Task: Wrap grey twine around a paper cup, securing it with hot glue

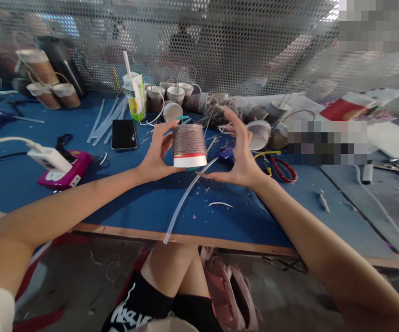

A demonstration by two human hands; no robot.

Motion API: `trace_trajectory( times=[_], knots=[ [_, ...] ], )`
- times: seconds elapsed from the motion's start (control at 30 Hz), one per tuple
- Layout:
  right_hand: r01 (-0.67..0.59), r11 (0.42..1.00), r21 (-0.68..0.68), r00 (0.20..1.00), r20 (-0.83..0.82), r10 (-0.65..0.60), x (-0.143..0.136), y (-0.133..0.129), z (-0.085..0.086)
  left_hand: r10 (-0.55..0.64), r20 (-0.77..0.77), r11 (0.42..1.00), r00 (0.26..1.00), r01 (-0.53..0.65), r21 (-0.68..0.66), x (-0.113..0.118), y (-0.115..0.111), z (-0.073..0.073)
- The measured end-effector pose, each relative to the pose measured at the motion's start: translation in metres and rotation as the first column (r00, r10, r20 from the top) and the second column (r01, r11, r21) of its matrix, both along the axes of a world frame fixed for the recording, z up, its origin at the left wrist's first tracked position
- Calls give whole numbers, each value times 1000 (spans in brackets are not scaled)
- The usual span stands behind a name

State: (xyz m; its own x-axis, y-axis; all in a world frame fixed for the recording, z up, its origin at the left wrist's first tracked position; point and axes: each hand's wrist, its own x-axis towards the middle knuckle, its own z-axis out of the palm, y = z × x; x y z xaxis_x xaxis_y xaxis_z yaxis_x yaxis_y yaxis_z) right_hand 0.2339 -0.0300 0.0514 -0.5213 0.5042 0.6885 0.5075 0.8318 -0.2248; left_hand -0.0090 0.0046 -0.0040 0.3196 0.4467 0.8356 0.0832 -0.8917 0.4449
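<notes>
A paper cup [188, 144] wrapped in rows of brown cord is held above the blue table, with a red and white band bare at its lower end. My left hand [159, 154] grips it from the left side, thumb below and fingers above. Small teal bits show at its top and bottom edges. To the right of the cup, my right hand [242, 159] is open, its thumb and fingers spread wide and apart from the cup. Behind that hand lies a blue glue gun [226, 154], partly hidden. A long clear glue stick [185, 198] reaches from it towards the table's front edge.
Several cord-wrapped cups [175, 94] and a tangle of cord [220, 110] line the mesh wall. A drink carton [135, 97], a phone [124, 134] and a magenta power strip [66, 170] stand left. Red-handled pliers [284, 169] and scissors [398, 166] lie right.
</notes>
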Motion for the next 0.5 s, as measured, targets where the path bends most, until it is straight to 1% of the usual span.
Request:
trace_trajectory(
  times=[0.07,0.13,0.2,0.27,0.33,0.43,0.5],
  knots=[
    [-72,991,-111,995,64,79,-4,-2,0,-26,-23,1000,999,26,-9,1,-2,2],
    [-117,967,-228,991,35,128,-8,-2,-3,-55,-42,998,998,54,-18,1,-3,4],
    [-132,949,-286,991,-17,132,-9,-1,-7,-87,-65,996,994,86,-19,1,-3,4],
    [-104,952,-288,995,-41,96,-8,0,-8,-98,-101,995,990,97,-11,0,-2,4],
    [-48,966,-254,998,-43,38,-8,0,-8,-80,-124,996,989,83,21,0,-2,4],
    [30,983,-183,999,-8,-32,-9,-1,-6,-15,-151,995,988,30,97,-2,-3,5],
    [55,984,-170,998,20,-53,-11,-2,-6,53,-174,989,983,-29,142,-3,-4,8]
  ],
)
